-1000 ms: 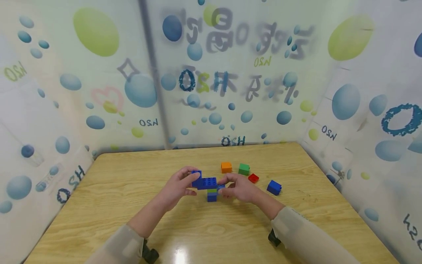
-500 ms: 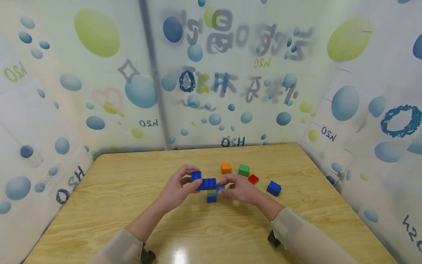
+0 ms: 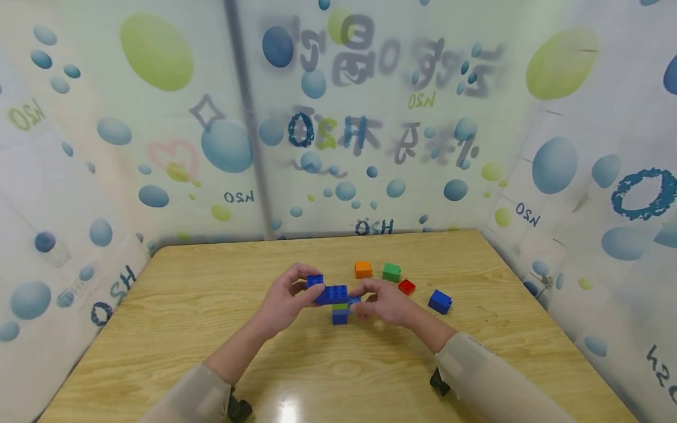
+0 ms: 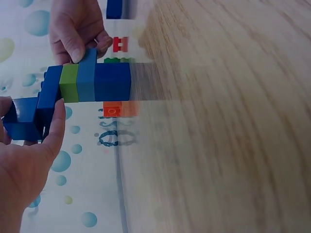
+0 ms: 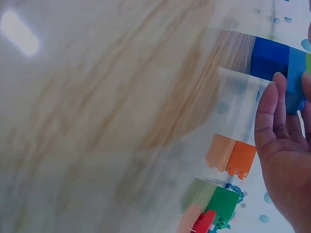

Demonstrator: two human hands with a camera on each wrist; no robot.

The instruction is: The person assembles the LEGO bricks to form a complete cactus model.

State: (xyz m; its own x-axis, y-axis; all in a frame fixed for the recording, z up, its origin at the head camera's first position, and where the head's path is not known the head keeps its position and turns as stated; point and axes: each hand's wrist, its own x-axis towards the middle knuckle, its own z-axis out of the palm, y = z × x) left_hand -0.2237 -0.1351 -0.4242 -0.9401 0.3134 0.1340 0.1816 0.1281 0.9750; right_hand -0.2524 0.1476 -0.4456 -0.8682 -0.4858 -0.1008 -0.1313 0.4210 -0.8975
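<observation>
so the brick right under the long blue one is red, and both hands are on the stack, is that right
Not red: a light green brick sits right under the long blue brick, as the left wrist view shows. The left hand and right hand are indeed both on the stack.

Lime block (image 5: 308,63) — cropped in right wrist view, grey writing (image 3: 354,67) blurred
</observation>
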